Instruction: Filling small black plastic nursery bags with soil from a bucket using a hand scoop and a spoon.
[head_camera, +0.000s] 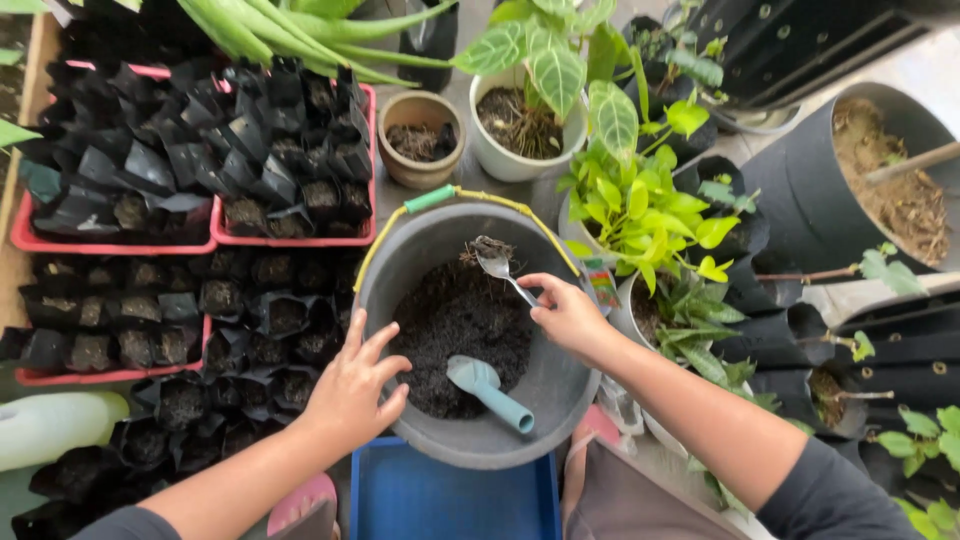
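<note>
A grey bucket (560, 385) with dark soil (455, 325) in it stands in front of me. My right hand (567, 315) grips a metal spoon (498, 268) that carries a clump of soil and roots above the bucket. My left hand (352, 385) rests on the bucket's left rim with its fingers spread and holds nothing. A light blue trowel (488, 390) lies in the soil, its handle pointing toward the near right rim.
Red trays (290, 238) of small black soil-filled grow bags (240, 300) fill the left side. Potted plants (520, 120) stand behind and to the right, with a large black soil bag (800, 180) at far right. A blue tray (450, 500) lies below the bucket.
</note>
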